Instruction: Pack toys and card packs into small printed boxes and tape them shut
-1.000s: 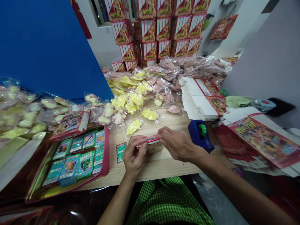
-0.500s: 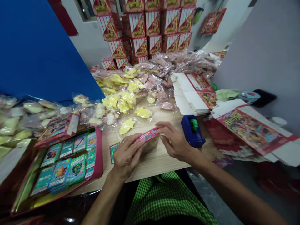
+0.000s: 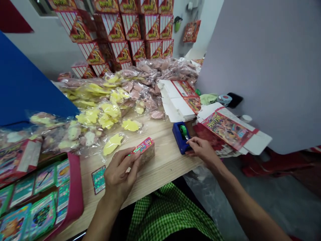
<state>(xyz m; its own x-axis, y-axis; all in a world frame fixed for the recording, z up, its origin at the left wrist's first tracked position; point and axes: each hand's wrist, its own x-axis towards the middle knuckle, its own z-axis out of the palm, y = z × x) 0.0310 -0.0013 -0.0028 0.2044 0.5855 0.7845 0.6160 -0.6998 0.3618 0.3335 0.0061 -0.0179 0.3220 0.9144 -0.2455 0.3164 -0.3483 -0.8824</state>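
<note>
My left hand (image 3: 122,170) grips a narrow box (image 3: 146,152) with a shiny red and pink top, standing on edge on the wooden table. Its fingers and thumb close over the near left end. To the right, my right hand (image 3: 203,149) is at the front of a blue tape dispenser (image 3: 179,139), thumb and forefinger pinched on the tape end by the cutter. A green-cored roll (image 3: 183,130) sits in the dispenser. A single green card (image 3: 99,179) lies flat left of my left hand.
A pink-rimmed tin (image 3: 75,194) holds stacks of cards at left. Bagged yellow shapes (image 3: 112,144) and pink bagged pieces (image 3: 140,92) heap behind. Flattened cartons (image 3: 175,103) and printed box sheets (image 3: 228,130) lie right. Red boxes (image 3: 131,26) stand stacked at the back.
My right hand has left the narrow box and moved right to the tape dispenser. My left hand keeps hold of the box. The head view has turned to the right.
</note>
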